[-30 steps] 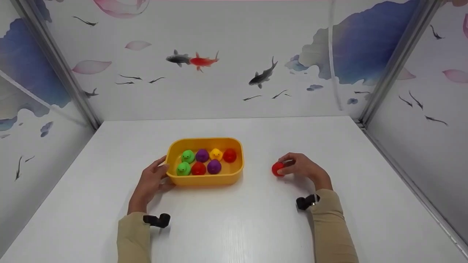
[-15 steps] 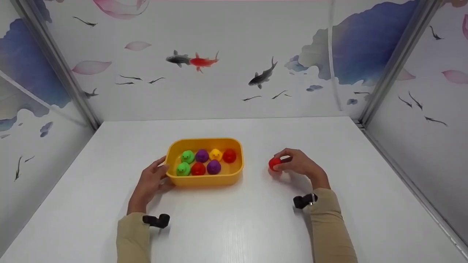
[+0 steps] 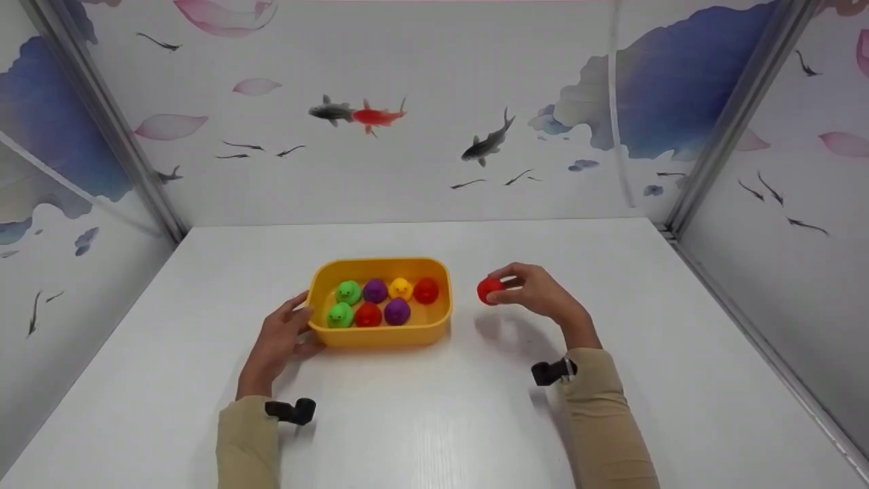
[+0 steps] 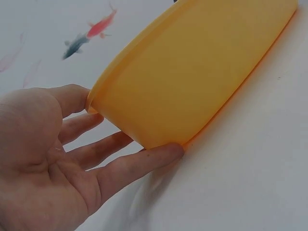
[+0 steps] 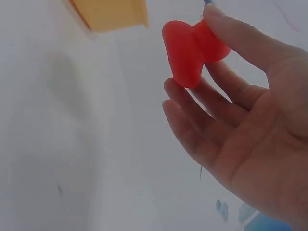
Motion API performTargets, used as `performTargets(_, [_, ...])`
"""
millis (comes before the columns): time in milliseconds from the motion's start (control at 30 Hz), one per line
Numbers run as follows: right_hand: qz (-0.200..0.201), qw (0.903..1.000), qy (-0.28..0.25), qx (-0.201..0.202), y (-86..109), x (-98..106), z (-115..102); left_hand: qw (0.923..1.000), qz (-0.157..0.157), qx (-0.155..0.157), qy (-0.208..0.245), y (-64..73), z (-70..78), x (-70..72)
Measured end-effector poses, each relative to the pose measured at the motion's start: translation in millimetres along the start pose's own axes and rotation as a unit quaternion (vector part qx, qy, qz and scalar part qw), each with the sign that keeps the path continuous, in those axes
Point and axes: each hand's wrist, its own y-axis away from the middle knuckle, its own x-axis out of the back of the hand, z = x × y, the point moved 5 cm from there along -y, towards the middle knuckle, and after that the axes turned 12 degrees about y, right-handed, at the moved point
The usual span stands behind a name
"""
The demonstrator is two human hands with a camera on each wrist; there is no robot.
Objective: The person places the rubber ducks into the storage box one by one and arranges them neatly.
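In the head view, a yellow plastic bin [image 3: 380,337] stands on the white table with small green, purple, yellow and red toy ducks inside. My left hand [image 3: 277,336] touches its left end. The left wrist view shows the thumb at the rim and extended fingers [image 4: 139,168] against the wall and lower corner. Right of the bin, my right hand [image 3: 536,288] pinches a red toy duck [image 3: 489,291] between thumb and fingers, above the table. The duck's two-lobed body [image 5: 185,53] shows in the right wrist view, with the other fingers loosely bent below it.
White panels painted with fish and petals stand behind the table [image 3: 421,421] and at both sides. Grey metal posts [image 3: 740,109] mark the back corners. Each sleeve cuff carries a small black wrist camera [image 3: 553,372].
My right hand has lifted the red duck off the table and carried it left and away from me, closer to the bin. The left hand and bin have stayed in place.
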Motion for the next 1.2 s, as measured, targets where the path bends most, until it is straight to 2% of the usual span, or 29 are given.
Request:
performTargets(300, [0.012, 0.9994, -0.024, 0.019, -1.8, -9, -30, 1.0000, 0.002, 0.007, 0.002, 0.6, -0.1, 0.0])
performTargets(667, [0.020, 0.9980, -0.060, 0.006, -4.4, -31, -58, 0.9999, 0.005, 0.010, -0.004, -0.9, -2.5, 1.0])
performTargets(867, [0.020, 0.9982, -0.055, 0.007, -14.1, -45, -67, 1.0000, 0.006, 0.007, 0.003, -2.4, -3.8, 2.0])
performTargets(1000, [0.035, 0.9986, -0.039, 0.008, -20.6, -54, -71, 0.9999, 0.005, 0.011, 0.007, -1.1, -3.1, 1.9])
performTargets(1200, [0.045, 0.9986, -0.024, -0.015, -24.9, -69, -71, 0.9999, 0.004, 0.013, 0.001, -0.6, -1.1, 1.2])
